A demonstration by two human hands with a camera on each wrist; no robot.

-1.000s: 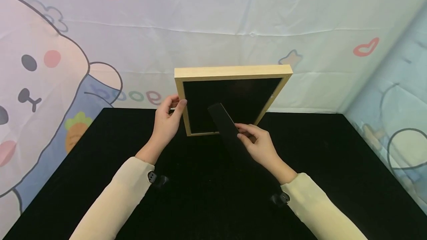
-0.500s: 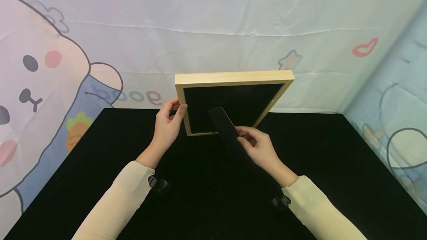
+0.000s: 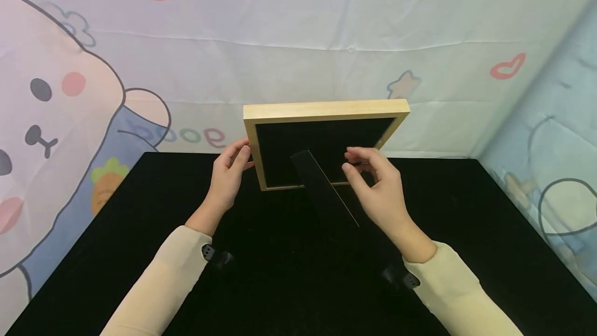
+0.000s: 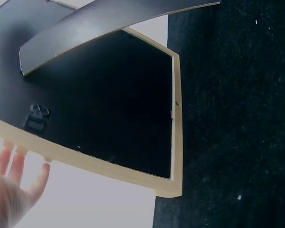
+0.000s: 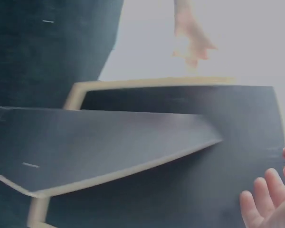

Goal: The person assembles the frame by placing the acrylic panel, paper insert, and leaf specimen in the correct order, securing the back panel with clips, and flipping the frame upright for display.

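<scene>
A picture frame (image 3: 326,111) with a light wood border stands on the table, its black backing (image 4: 128,99) facing me. From that backing an easel stand (image 3: 322,183) slopes down to the tabletop, propping the frame; it shows wide in the right wrist view. My left hand (image 3: 228,172) is at the frame's left edge, fingers loosely extended, the fingertips by the wood; whether they touch it cannot be told. My right hand (image 3: 380,183) holds nothing, its fingers loosely bent right of the stand, in front of the frame's right side.
The table (image 3: 289,274) has a black cover. Behind it hangs a pale printed cloth (image 3: 298,30) with a cartoon animal and hearts, close to the frame. A second cloth wall (image 3: 559,134) is at the right.
The right hand has let go of the stand and moved right and up. The left hand's thumb has come off the frame edge and drawn slightly left. The frame's top tilted lower, then stayed.
</scene>
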